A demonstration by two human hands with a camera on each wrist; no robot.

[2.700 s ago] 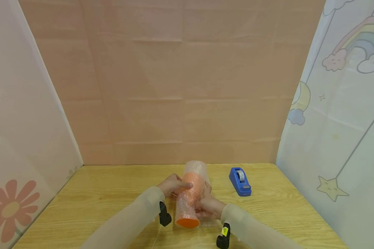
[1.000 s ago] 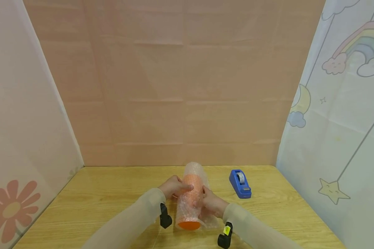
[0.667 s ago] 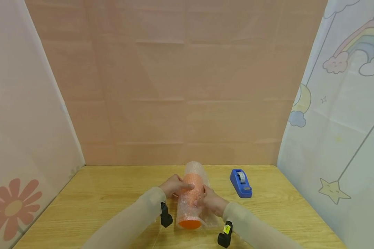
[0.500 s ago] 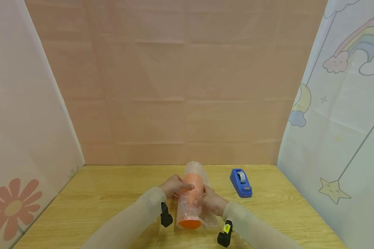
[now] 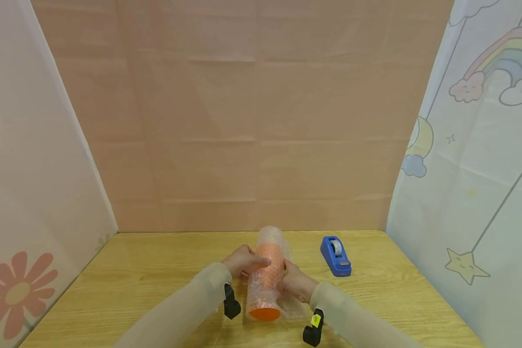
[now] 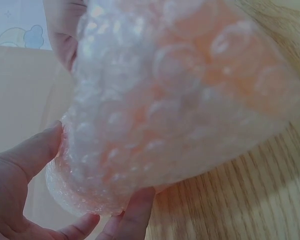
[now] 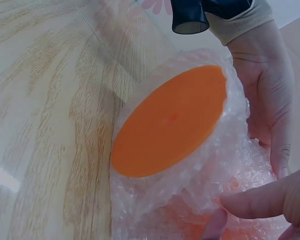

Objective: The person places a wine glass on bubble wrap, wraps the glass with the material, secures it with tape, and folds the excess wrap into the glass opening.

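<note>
An orange cylinder (image 7: 172, 122) lies lengthwise on the table, rolled in clear bubble wrap (image 5: 271, 236). Its flat round orange end faces my body in the head view. On the left side my left hand (image 5: 242, 260) grips the wrapped cylinder, thumb on top; in the left wrist view its fingers (image 6: 135, 215) curl underneath. From the right, my right hand (image 5: 297, 282) pinches the bubble wrap against the cylinder, with the thumb (image 7: 255, 202) on the wrap in the right wrist view. A loose flap of wrap spreads out under the right hand. Some right fingers are hidden.
A blue tape dispenser (image 5: 336, 256) with a roll of clear tape stands on the wooden table (image 5: 156, 251), right of the wrapped cylinder. A beige back panel (image 5: 252, 145) rises behind the table, with patterned cloth walls on both sides.
Since the earliest frame, my right hand has moved slightly up the side of the cylinder, and the near end has shifted a little right. The left hand keeps its grip. Recent frames look nearly alike.
</note>
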